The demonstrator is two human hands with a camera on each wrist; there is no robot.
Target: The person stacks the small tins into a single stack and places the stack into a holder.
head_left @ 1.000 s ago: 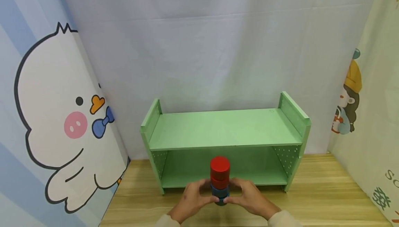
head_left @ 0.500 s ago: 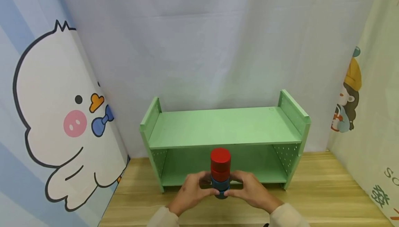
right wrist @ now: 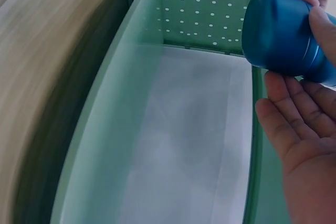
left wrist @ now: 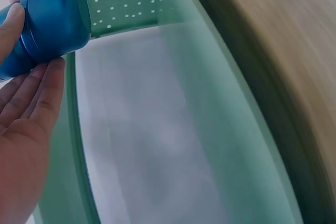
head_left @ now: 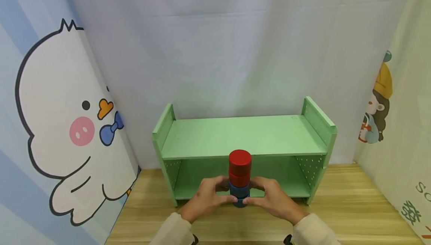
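Observation:
An upright stack of round, cup-like pieces [head_left: 240, 164], red above and blue below, is held between both hands in front of the green shelf. My left hand [head_left: 208, 196] grips the blue lower part [left wrist: 58, 19] from the left, its thumb on the near side and its fingers on the far side. From the right, my right hand [head_left: 274, 198] grips the same blue part [right wrist: 281, 32] in a mirrored hold. The two thumb tips come close together at the front. In the head view, the stack stands before the lower opening and overlaps the top board's front edge.
The green two-level shelf [head_left: 242, 136] with raised end panels stands on a wood-grain table [head_left: 141, 215]. A pale cloth [head_left: 229, 58] hangs behind it. Printed cloths flank the table, a cartoon chick [head_left: 60, 125] at left and a cartoon figure [head_left: 375, 114] at right.
Both hands have moved up and forward with the stack, which now reaches above the top board's front edge in the head view. Their hold looks the same. More of both sleeves shows.

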